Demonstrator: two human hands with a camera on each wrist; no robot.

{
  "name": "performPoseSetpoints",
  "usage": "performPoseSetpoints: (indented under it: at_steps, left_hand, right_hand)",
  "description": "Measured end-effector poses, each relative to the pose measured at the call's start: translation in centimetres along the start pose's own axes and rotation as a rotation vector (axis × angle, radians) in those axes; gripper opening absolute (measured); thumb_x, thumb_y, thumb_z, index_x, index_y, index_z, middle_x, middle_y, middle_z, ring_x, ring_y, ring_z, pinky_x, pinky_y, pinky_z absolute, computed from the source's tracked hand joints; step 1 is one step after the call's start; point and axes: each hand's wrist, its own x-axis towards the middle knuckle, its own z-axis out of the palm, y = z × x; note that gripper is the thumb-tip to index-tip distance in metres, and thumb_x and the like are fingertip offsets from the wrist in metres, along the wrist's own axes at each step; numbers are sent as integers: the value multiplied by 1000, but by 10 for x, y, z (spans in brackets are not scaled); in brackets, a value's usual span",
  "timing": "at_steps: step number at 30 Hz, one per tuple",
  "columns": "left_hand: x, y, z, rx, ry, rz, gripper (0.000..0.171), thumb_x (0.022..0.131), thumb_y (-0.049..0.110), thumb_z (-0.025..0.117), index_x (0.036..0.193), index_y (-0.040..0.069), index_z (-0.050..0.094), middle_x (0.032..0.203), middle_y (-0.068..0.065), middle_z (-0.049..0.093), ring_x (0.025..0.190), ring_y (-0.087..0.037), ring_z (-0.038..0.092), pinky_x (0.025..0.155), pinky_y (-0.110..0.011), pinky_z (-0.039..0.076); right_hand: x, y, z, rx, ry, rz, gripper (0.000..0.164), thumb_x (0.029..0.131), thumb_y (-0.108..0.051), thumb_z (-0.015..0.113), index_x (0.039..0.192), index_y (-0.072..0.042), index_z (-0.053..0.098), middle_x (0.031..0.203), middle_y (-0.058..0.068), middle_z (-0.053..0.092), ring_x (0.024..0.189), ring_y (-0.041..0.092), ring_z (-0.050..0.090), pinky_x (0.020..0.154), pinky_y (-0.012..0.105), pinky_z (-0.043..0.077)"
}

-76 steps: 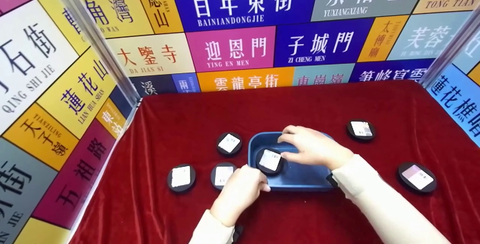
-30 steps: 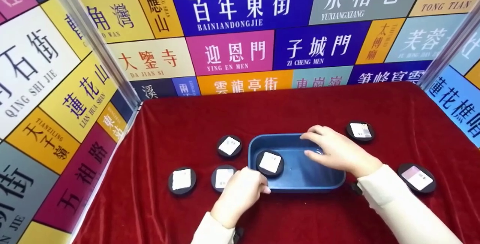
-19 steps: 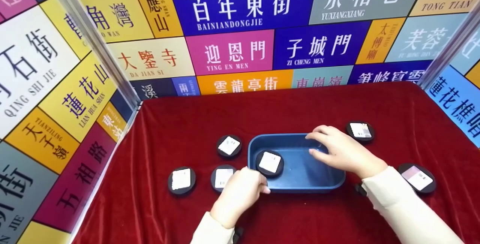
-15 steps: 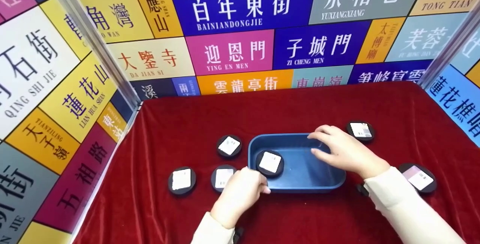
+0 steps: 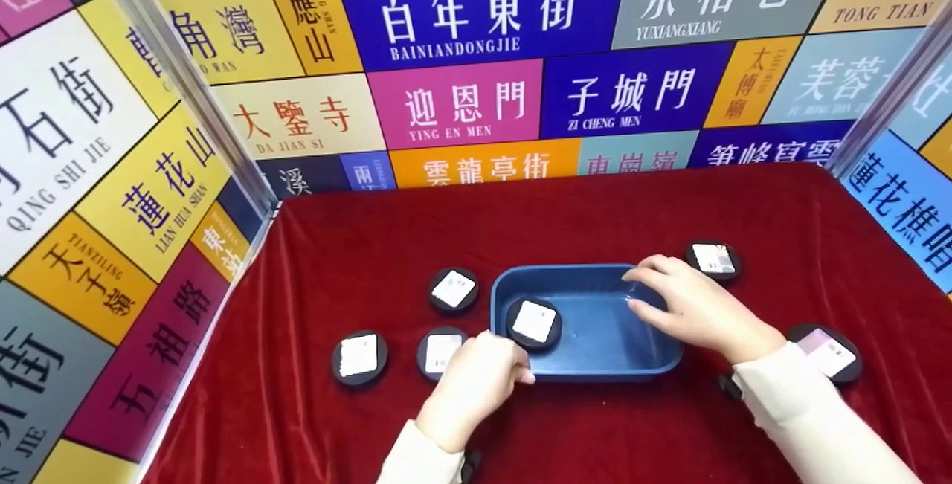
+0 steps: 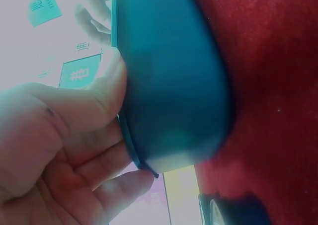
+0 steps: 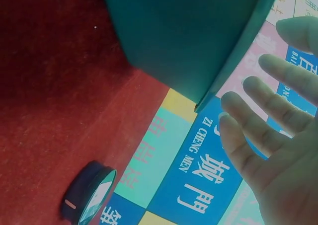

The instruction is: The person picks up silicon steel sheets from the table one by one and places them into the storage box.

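A blue rectangular plastic box (image 5: 595, 378) with rounded corners stands on the red cloth. At its near-left corner my left hand (image 5: 480, 384) pinches the rim, and the left wrist view shows the thumb (image 6: 107, 86) against the outside of the wall. Inside the box, at the left end, lies a round black disc (image 5: 534, 323) with a white label. My right hand (image 5: 688, 302) hovers over the box's right end. Its fingers are spread and loosely bent, holding nothing; the right wrist view shows the fingertips (image 7: 231, 100) apart from the rim.
Left of the box lie three more labelled black discs: one behind (image 5: 454, 290), one farthest left (image 5: 360, 358), one partly hidden by my left hand (image 5: 440, 354). To the right are a back disc (image 5: 714, 259) and a front disc (image 5: 829, 354), partly covered by the sleeve. Sign-printed panels (image 5: 476, 8) enclose the cloth.
My right hand has moved rightward, away from the disc in the box toward the box's right end. The left hand has kept its hold on the rim, and the discs have stayed put.
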Motion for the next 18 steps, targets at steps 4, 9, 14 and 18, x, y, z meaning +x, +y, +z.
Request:
performPoseSetpoints:
  at_steps: [4, 9, 14, 18]
  left_hand:
    - [0, 1, 0, 0, 7, 1, 13, 82, 30, 82, 70, 27, 77, 66, 15, 70, 62, -7, 65, 56, -23, 48]
    - [0, 0, 0, -10, 11, 3, 14, 82, 29, 82, 70, 27, 76, 65, 14, 69, 62, -6, 63, 56, -22, 46]
    - [0, 0, 0, -5, 12, 9, 12, 82, 30, 82, 71, 26, 77, 68, 14, 71, 64, -7, 66, 57, -23, 49]
    - [0, 0, 0, 0, 12, 12, 11, 83, 31, 82, 73, 26, 78, 70, 14, 73, 67, -7, 68, 59, -23, 50]
  right_hand:
    - [-3, 3, -1, 2, -1, 10, 31, 88, -22, 75, 116, -10, 70, 113, 10, 66, 102, 24, 63, 92, 46, 54]
    - [-7, 5, 0, 6, -6, 18, 31, 89, -23, 75, 117, -11, 71, 114, 9, 66, 103, 24, 63, 93, 46, 54]
    - [-11, 6, 0, 9, -1, 26, 30, 89, -23, 75, 117, -12, 71, 114, 8, 66, 102, 22, 63, 92, 45, 53]
    - [-13, 6, -1, 12, 0, 39, 29, 89, -23, 75, 116, -14, 71, 113, 6, 66, 103, 21, 64, 92, 44, 53]
